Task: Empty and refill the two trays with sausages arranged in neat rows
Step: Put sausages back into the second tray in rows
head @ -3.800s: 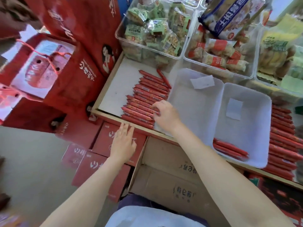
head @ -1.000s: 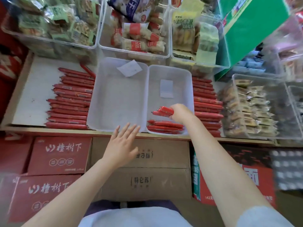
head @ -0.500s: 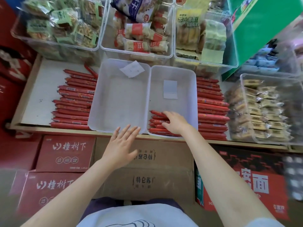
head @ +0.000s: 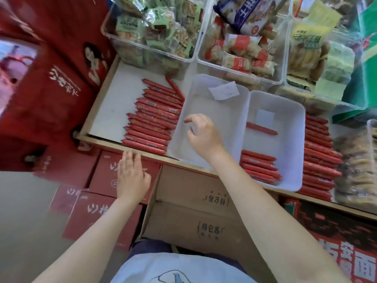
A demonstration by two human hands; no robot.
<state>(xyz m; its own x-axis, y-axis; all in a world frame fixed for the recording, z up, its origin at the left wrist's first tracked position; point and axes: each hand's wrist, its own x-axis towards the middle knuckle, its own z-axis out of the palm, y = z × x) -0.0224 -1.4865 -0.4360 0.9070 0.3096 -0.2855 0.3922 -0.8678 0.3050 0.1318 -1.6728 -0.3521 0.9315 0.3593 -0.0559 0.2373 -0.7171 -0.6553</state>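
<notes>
Two white plastic trays stand side by side on the shelf. The left tray point(head: 222, 111) holds only a paper slip. The right tray point(head: 289, 139) has a row of red sausages point(head: 260, 167) at its near end and one loose sausage point(head: 262, 128) lying across its middle. A pile of red sausages point(head: 152, 123) lies on the shelf left of the trays, another pile point(head: 318, 158) to their right. My right hand point(head: 201, 135) hovers over the left tray, fingers loosely curled, holding nothing. My left hand point(head: 131, 176) is flat, fingers straight, just below the shelf's front edge.
Clear bins of packaged snacks point(head: 155, 29) point(head: 242, 48) stand behind the trays. A bin of biscuits point(head: 359, 166) sits at the far right. Red cartons point(head: 120, 174) and a brown cardboard box point(head: 195, 211) are stacked under the wooden shelf edge point(head: 142, 152).
My right hand has left the sausages in the right tray and moved left over the empty left tray. One sausage now lies loose in the right tray. The view swung left.
</notes>
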